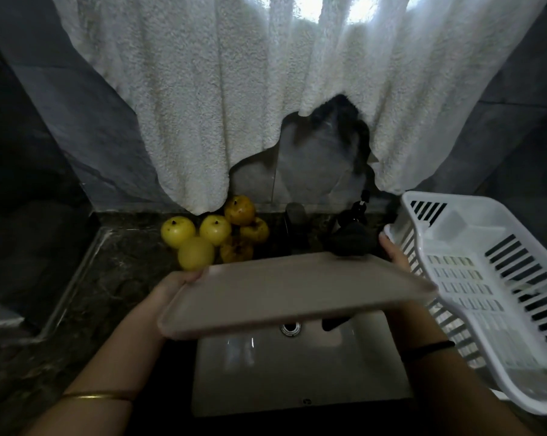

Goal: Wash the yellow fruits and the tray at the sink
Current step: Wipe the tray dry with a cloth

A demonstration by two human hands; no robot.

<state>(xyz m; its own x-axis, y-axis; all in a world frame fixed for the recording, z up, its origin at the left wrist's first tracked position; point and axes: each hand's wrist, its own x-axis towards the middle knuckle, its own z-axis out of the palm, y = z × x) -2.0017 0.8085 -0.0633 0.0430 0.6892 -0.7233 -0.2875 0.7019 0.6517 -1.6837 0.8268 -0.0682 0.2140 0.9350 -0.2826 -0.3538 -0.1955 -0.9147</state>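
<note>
I hold a beige rectangular tray (294, 294) flat over the white sink (297, 372). My left hand (178, 280) grips the tray's left end, thumb on top. My right hand (393, 251) holds its far right corner, fingers mostly hidden behind the rim. Several yellow fruits (214, 236) lie heaped on the dark counter behind the tray's left end, just past my left hand. The sink's drain (291, 328) shows under the tray's near edge.
A white slatted plastic basket (486, 278) stands tilted right of the sink, close to my right hand. A dark tap (355, 234) rises behind the tray. White towels (250, 105) hang over the back wall. Dark marble counter (108, 278) lies to the left.
</note>
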